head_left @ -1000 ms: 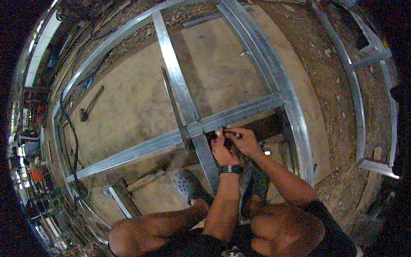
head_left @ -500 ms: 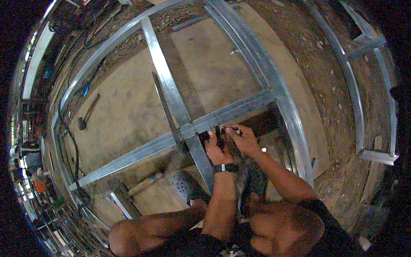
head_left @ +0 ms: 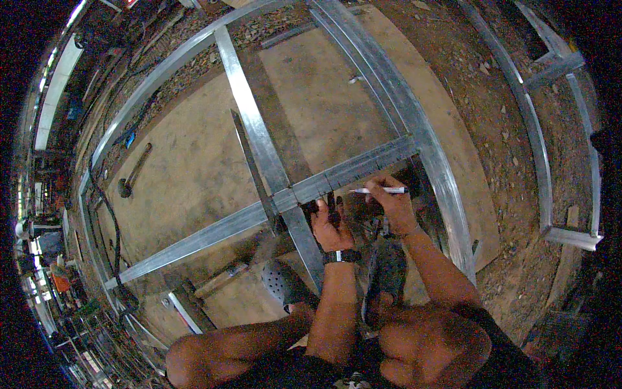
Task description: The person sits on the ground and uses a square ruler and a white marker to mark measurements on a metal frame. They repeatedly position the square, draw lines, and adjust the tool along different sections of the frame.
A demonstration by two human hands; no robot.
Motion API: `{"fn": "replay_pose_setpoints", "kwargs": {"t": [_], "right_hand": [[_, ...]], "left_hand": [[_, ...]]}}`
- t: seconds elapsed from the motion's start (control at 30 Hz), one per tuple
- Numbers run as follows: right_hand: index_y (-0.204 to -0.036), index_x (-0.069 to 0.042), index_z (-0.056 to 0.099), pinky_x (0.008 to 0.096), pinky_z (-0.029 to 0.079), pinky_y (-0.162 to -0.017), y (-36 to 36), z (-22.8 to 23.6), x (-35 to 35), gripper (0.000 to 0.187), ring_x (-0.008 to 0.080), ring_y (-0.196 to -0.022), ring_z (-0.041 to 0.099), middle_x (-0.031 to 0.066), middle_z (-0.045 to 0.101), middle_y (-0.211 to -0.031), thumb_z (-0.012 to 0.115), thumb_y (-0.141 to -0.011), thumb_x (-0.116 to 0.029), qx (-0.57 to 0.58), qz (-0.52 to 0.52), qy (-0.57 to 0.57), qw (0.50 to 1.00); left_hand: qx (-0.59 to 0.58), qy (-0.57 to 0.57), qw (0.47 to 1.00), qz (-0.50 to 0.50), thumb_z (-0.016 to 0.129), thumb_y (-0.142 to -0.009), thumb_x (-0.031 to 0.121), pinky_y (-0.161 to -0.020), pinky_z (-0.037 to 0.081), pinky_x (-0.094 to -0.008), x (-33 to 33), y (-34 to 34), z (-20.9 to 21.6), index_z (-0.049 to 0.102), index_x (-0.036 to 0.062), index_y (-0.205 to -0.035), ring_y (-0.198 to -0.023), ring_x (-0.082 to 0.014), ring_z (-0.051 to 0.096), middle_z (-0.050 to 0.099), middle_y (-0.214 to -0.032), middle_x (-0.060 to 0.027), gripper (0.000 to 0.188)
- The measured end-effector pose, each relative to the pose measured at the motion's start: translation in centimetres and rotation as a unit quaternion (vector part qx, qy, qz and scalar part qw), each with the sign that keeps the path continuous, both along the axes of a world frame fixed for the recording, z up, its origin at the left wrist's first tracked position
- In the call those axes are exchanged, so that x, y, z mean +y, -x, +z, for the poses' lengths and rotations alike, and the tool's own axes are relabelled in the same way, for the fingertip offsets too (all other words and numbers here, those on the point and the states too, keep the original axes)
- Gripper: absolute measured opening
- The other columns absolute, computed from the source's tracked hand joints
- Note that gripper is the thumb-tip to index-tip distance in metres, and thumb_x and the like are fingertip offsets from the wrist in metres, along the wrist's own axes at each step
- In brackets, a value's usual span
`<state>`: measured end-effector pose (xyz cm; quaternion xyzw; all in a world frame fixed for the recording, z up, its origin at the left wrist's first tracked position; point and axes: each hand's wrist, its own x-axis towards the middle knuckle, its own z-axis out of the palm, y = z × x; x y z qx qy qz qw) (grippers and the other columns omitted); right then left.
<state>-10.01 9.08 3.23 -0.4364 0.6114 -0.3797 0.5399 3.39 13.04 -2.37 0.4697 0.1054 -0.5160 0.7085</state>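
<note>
A shiny metal frame of rectangular tubes lies in front of me, and its crossbar (head_left: pixel 337 178) carries several short dark marks. My left hand (head_left: pixel 332 230) is at the near edge of this bar, fingers stretched toward it and partly lost in shadow. Whether the fingertips touch the metal is hard to see. A dark watch (head_left: pixel 341 255) is on that wrist. My right hand (head_left: pixel 394 206) is closed on a white marker pen (head_left: pixel 392 190), held just below the bar with its tip pointing left, apart from the metal.
A hammer (head_left: pixel 135 170) lies on the brown board (head_left: pixel 188 142) inside the frame. A long thin metal strip (head_left: pixel 249 155) leans by the joint of the bars. Another metal frame (head_left: pixel 541 155) lies on the dirt at right. A black cable (head_left: pixel 115 227) runs along the left side.
My right hand has moved right, away from my left hand, and the marker pen now shows lengthwise in its fingers. My left hand stays almost where it was.
</note>
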Motion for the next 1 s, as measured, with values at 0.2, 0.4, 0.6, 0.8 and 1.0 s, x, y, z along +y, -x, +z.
{"fn": "replay_pose_setpoints", "kwargs": {"t": [0.2, 0.4, 0.6, 0.8, 1.0], "right_hand": [[-0.089, -0.007, 0.066, 0.0267, 0.050, -0.072, -2.9, 0.1, -2.5, 0.019, 0.0083, -0.080, 0.060, 0.0004, 0.067, -0.085, 0.080, -0.080, -0.015, -0.017, 0.126, 0.104, 0.986], [-0.084, -0.007, 0.065, 0.0273, 0.049, -0.068, -3.0, -1.6, -3.8, 0.020, 0.0078, -0.076, 0.058, -0.0012, 0.064, -0.080, 0.082, -0.077, -0.014, 0.043, 0.188, 0.172, 0.966], [-0.082, -0.008, 0.063, 0.0272, 0.048, -0.065, -3.8, -2.2, -3.8, 0.019, 0.0074, -0.073, 0.056, -0.0019, 0.062, -0.077, 0.081, -0.077, -0.012, 0.034, 0.214, 0.164, 0.962], [-0.083, -0.008, 0.062, 0.0274, 0.047, -0.063, -3.8, -1.6, -3.6, 0.019, 0.0078, -0.072, 0.056, -0.0007, 0.062, -0.077, 0.080, -0.077, -0.012, 0.034, 0.225, 0.146, 0.963], [-0.083, -0.008, 0.061, 0.0277, 0.047, -0.062, -3.6, -1.2, -3.7, 0.019, 0.0078, -0.071, 0.055, -0.0009, 0.062, -0.076, 0.079, -0.078, -0.013, 0.040, 0.221, 0.165, 0.960]], "left_hand": [[-0.142, -0.002, 0.986, -0.084, 0.064, -0.096, 0.031, -0.071, 0.053, -0.0332, 0.8, -1.6, -3.8, 0.059, 0.0016, -0.106, -0.081, -0.0210, 0.064, 0.066, -0.094, -0.0089, 0.031], [-0.063, -0.008, 0.995, -0.074, 0.062, -0.098, 0.032, -0.069, 0.052, -0.0311, 0.1, 0.0, -1.0, 0.061, 0.0021, -0.103, -0.079, -0.0166, 0.064, 0.066, -0.093, -0.0061, 0.030], [-0.010, 0.003, 0.998, -0.062, 0.065, -0.095, 0.032, -0.070, 0.052, -0.0309, 0.4, -1.0, -1.9, 0.059, 0.0027, -0.104, -0.082, -0.0168, 0.064, 0.066, -0.093, -0.0064, 0.031], [-0.090, -0.052, 0.988, -0.114, 0.066, -0.094, 0.034, -0.075, 0.052, -0.0334, 0.8, -1.4, -2.4, 0.058, 0.0006, -0.108, -0.084, -0.0203, 0.064, 0.066, -0.096, -0.0077, 0.037], [-0.065, -0.066, 0.991, -0.099, 0.067, -0.093, 0.036, -0.076, 0.051, -0.0340, 0.6, -0.9, -2.0, 0.058, -0.0006, -0.108, -0.088, -0.0204, 0.063, 0.065, -0.099, -0.0103, 0.041]]}}
